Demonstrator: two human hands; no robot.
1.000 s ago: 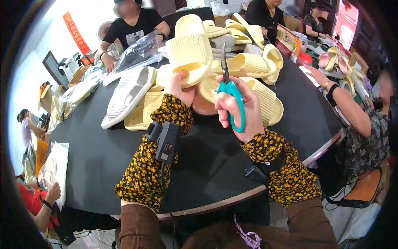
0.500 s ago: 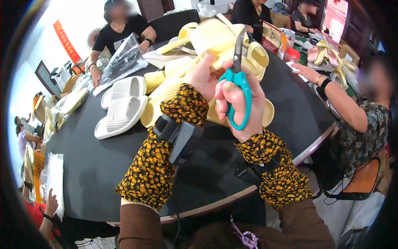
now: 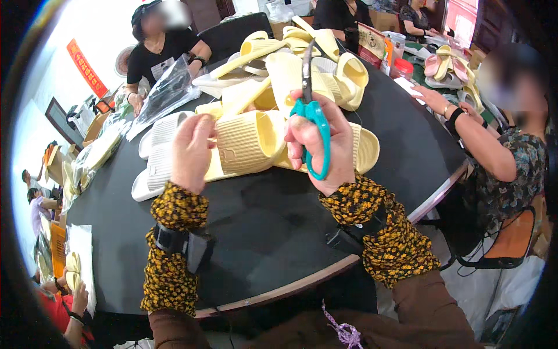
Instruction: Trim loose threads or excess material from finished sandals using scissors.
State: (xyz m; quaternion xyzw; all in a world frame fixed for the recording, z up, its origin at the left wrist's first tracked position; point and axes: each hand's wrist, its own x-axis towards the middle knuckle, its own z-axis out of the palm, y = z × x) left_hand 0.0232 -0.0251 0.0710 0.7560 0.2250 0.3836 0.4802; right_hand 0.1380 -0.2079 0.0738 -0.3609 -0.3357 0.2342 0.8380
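My right hand point(image 3: 328, 148) grips a pair of scissors point(image 3: 317, 131) with teal handles. Their dark blades point up and away over the pile. My left hand point(image 3: 195, 148) is closed, thumb against fingers, at the left edge of a yellow slipper point(image 3: 247, 142) with a ribbed strap; what lies in the pinch is hidden. Left of that hand, partly behind it, sits a pair of white and grey slippers point(image 3: 160, 154). Beyond both hands a heap of pale yellow slippers point(image 3: 351, 75) covers the table's middle. Another yellow sole point(image 3: 367, 151) shows right of my right hand.
The round black table point(image 3: 256, 232) has a pale rim. Across it a person handles a clear plastic bag point(image 3: 165, 93). At the right another person's hand point(image 3: 433, 100) rests near white paper. A red-lidded jar point(image 3: 401, 68) and pink and yellow slippers point(image 3: 446, 65) stand at back right. Bagged slippers point(image 3: 102, 151) line the left.
My left hand has moved left, away from the scissors, uncovering the ribbed yellow slipper. My right hand with the scissors has shifted slightly left. At lower left, another person's hand now holds pale slippers.
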